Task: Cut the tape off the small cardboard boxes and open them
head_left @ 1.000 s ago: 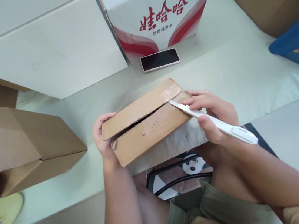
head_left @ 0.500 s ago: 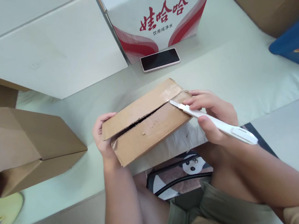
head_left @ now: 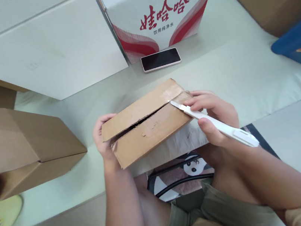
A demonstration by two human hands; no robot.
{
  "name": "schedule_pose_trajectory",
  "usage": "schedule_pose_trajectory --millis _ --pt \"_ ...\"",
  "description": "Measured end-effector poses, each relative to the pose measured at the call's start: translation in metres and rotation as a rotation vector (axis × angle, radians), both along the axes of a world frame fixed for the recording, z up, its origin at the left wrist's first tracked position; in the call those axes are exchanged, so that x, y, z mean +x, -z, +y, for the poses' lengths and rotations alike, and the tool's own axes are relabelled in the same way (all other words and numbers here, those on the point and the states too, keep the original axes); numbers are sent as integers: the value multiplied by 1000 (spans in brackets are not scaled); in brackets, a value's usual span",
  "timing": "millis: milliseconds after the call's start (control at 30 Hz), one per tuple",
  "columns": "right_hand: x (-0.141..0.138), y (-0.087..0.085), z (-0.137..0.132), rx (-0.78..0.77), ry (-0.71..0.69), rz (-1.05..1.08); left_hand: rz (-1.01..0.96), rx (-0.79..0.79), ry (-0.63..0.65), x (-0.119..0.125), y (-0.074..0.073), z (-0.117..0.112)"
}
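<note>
A small brown cardboard box [head_left: 157, 121] is held tilted in front of me, with a dark gap running along the seam between its two top flaps. Its left end is gripped by my left hand [head_left: 104, 135], whose fingers go partly out of sight behind the box. My right hand [head_left: 218, 112] is closed around a white utility knife [head_left: 220, 125] and also rests against the box's right end. The knife's tip lies at the right end of the seam, where shiny tape shows.
Beyond the box lies a phone [head_left: 161, 59] on the pale green cloth [head_left: 234, 66]. Behind it stand a red-and-white carton [head_left: 164, 12] and a large white box [head_left: 54, 55]. An open cardboard box [head_left: 52, 135] is at left, a blue container [head_left: 298, 43] at right.
Almost nothing differs. The view has shifted very slightly; both hands, the cardboard box and the knife keep the same positions relative to one another.
</note>
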State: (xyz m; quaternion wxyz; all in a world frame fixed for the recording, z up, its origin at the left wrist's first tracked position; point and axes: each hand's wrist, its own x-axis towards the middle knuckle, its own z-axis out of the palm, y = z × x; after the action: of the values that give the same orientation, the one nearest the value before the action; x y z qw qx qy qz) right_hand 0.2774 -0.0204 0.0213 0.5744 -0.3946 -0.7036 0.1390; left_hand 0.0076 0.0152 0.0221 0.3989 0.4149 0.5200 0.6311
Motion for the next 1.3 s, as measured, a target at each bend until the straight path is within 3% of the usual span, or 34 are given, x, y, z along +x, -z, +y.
schedule_pose_trajectory --millis 1300 --pt "-1 3 1 -11 -62 58 -67 9 -5 -1 6 2"
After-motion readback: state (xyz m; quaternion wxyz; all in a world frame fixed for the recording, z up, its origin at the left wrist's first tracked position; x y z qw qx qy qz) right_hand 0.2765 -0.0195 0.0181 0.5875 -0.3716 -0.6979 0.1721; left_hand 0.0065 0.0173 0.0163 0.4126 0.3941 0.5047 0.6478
